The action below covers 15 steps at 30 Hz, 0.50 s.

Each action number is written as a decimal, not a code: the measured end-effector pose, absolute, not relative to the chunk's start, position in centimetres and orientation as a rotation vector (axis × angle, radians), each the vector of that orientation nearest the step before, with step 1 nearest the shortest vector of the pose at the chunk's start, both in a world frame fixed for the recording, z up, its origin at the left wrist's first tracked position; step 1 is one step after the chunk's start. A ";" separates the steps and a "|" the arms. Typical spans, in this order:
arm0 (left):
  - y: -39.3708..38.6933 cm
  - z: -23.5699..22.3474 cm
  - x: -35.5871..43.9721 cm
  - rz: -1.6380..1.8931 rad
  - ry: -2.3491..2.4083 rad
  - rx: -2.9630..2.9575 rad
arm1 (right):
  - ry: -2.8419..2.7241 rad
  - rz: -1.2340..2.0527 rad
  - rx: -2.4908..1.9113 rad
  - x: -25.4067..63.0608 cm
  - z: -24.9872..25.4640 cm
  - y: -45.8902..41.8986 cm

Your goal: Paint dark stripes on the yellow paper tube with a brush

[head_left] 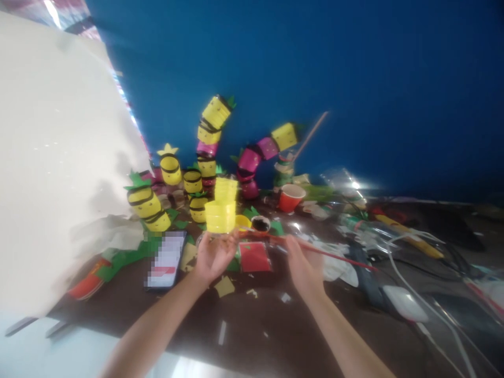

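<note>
My left hand [216, 255] is closed around the base of a bright yellow cup [219, 217], held upright above the table. Just behind it, a second yellow piece [226, 190] rises; I cannot tell whether the two are joined. A thin paintbrush [342, 258] with a red handle is gripped in my right hand [305, 265], its tip pointing left toward the fingers of my left hand. Beyond the brush stand a small pot of black paint [260, 224] and a yellow pot [243, 222]. A red square [255, 256] lies between my hands. Motion blurs the fingertips.
Stacks of yellow cups with black bands [147, 207] and magenta cups [249, 161] stand along the blue wall. A phone [167, 260] lies left of my hands, a red paper cup [292, 198] stands behind, and white cables [409, 294] cross the right side.
</note>
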<state>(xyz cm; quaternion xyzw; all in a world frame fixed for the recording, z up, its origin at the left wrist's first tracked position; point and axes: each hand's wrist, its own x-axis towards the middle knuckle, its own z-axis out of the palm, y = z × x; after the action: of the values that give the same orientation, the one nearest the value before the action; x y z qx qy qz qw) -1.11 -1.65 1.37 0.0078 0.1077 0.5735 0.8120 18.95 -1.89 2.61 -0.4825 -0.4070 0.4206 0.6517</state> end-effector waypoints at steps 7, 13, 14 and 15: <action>-1.5 1.0 -1.0 1.257 0.267 0.045 | -1.014 1.004 -1.086 18.6 3.0 -2.5; -1.5 1.3 -1.1 1.257 0.273 0.040 | -1.025 0.797 -1.186 19.4 2.6 -2.3; -1.5 1.3 -1.1 1.269 0.291 0.038 | -1.005 0.828 -1.134 19.4 2.4 -2.3; -1.5 1.4 -1.0 1.282 0.311 0.038 | -0.995 0.865 -1.087 19.4 2.2 -2.3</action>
<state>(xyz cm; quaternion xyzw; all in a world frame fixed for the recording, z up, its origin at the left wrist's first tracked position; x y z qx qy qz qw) -1.00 -1.50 1.39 0.0176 0.1444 0.5956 0.7900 19.39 -2.35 2.24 -0.4797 -0.4391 0.3816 0.6568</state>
